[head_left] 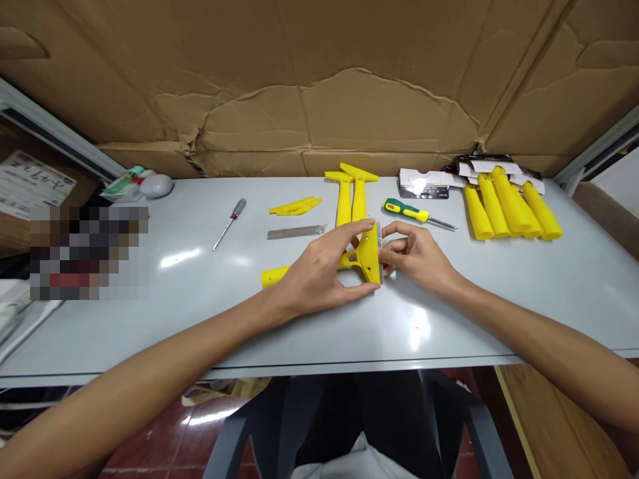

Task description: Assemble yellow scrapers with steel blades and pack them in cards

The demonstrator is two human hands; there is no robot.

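A yellow plastic scraper (369, 256) lies across the middle of the table, its handle pointing left and its wide head to the right. My left hand (317, 269) is wrapped over it, thumb and fingers gripping the two ends of the head. Along the head's right edge runs a thin metal blade (380, 231). My right hand (419, 254) pinches at this blade with curled fingers; its fingertips are partly hidden. Just beyond my hands lie two more yellow scraper handles (344, 198). Left of them are a pile of flat metal blades (294, 233) and yellow plastic cover pieces (295, 207).
A green-and-yellow screwdriver (408, 210) lies behind my right hand, a smaller screwdriver (231, 223) at left. Several yellow handle sleeves (514, 206) with cards are at the back right. A cardboard wall (309, 113) closes off the rear; a white bulb (156, 185) sits back left.
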